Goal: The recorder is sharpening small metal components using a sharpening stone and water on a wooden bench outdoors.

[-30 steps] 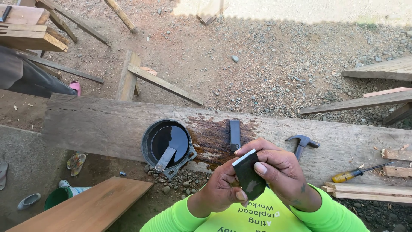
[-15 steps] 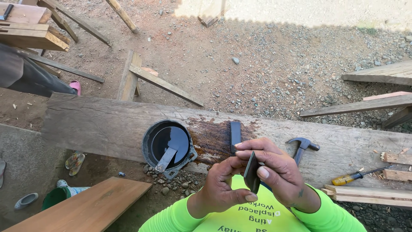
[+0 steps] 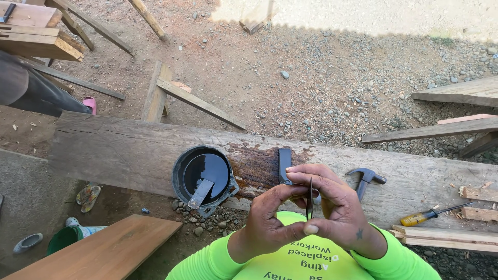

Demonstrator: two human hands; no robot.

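Observation:
A thin dark flat blade (image 3: 309, 199) stands on edge between both my hands, in front of my chest. My left hand (image 3: 272, 220) pinches its lower part and my right hand (image 3: 332, 205) grips it from the right. Just beyond my hands lies a big weathered timber beam (image 3: 129, 153) with a dark wet stain (image 3: 257, 166). A dark rectangular sharpening stone (image 3: 285, 165) rests on that stain. To its left sits a black round tub (image 3: 202, 176) of dark liquid with a flat piece leaning in it.
A hammer (image 3: 367, 179) lies on the beam to the right, a yellow-handled screwdriver (image 3: 428, 215) beyond it. Loose planks (image 3: 192, 101) lie across gravel ground. A brown board (image 3: 98, 251) sits lower left, near a green bucket (image 3: 65, 238). Another person's leg (image 3: 36, 93) shows at left.
I have turned the blade from showing its flat face to standing edge-on, and my hands have closed more tightly around it.

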